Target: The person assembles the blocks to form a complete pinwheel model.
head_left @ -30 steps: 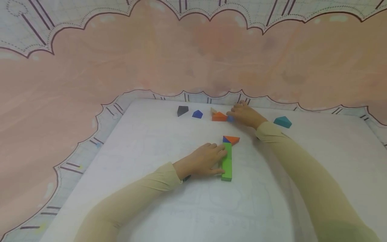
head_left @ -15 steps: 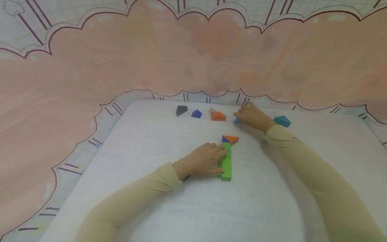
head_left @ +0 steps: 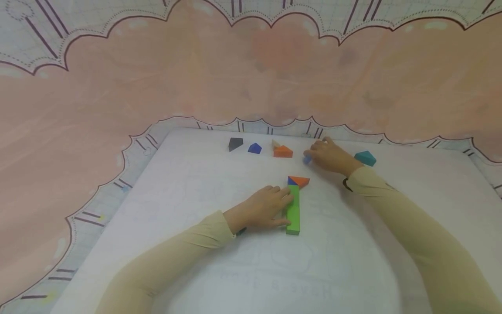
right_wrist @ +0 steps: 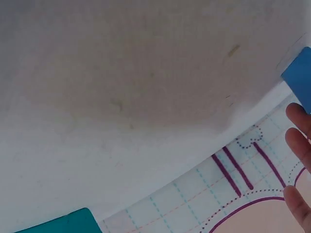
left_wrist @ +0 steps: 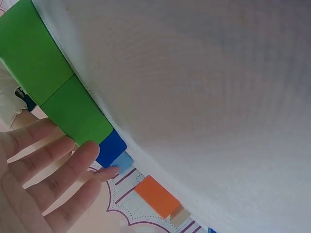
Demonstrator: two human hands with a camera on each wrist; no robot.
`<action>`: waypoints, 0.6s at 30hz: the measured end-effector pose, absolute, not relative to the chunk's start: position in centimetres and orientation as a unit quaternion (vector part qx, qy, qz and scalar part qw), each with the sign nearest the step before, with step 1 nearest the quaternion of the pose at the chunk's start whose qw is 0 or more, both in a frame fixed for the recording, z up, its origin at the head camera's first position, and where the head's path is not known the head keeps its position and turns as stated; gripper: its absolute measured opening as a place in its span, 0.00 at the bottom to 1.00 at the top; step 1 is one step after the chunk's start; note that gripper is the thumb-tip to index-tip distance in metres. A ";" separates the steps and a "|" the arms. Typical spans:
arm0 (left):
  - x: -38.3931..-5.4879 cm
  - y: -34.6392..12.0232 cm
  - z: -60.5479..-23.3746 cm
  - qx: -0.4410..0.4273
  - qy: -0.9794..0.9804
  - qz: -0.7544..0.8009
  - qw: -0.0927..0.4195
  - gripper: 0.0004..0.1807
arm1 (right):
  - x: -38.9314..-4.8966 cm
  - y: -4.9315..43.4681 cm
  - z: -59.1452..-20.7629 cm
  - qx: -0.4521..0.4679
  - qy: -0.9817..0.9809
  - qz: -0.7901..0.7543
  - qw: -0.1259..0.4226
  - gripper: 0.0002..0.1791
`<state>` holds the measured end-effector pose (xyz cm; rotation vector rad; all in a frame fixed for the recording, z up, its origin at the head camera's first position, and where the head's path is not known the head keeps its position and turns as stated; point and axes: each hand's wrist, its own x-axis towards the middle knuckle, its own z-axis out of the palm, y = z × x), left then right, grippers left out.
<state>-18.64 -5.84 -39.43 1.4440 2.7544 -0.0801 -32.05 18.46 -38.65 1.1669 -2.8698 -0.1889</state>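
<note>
Two green blocks lie end to end in the head view. At their far end sit a dark blue triangular block and an orange triangular block. My left hand rests against the green blocks' left side, fingers extended; the left wrist view shows those fingers fairly straight. Farther back, my right hand holds a light blue block by its fingertips, low at the table. Only part of that block shows under the hand. In the right wrist view its side appears beside the fingertips.
Along the table's far edge stand a black block, a blue block, a beige block and an orange block. A teal block lies beyond the right wrist. A dark piece shows under the left wrist.
The right hand has moved the light blue block rightward, away from the orange block at the back, then slightly nearer. The left hand and green blocks have stayed in place.
</note>
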 end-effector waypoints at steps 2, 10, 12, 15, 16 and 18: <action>-18.7 -5.8 -39.5 0.464 0.885 -0.026 0.014 0.33 | -31.9 18.4 -38.7 0.384 -0.921 -0.055 0.022 0.18; -18.7 -5.8 -39.5 0.465 0.885 -0.033 0.010 0.33 | -31.5 18.1 -38.6 0.390 -0.917 -0.067 0.037 0.20; -18.7 -5.8 -39.5 0.465 0.885 -0.034 0.010 0.33 | -31.5 18.0 -38.6 0.380 -0.921 -0.079 0.040 0.22; -18.7 -5.8 -39.5 0.465 0.885 -0.035 0.010 0.33 | -31.6 17.8 -38.6 0.367 -0.924 -0.095 0.040 0.23; -18.7 -5.8 -39.5 0.465 0.885 -0.036 0.011 0.33 | -31.7 17.8 -38.6 0.366 -0.924 -0.098 0.039 0.23; -18.7 -5.8 -39.5 0.465 0.885 -0.035 0.011 0.33 | -31.8 17.8 -38.7 0.369 -0.924 -0.097 0.034 0.22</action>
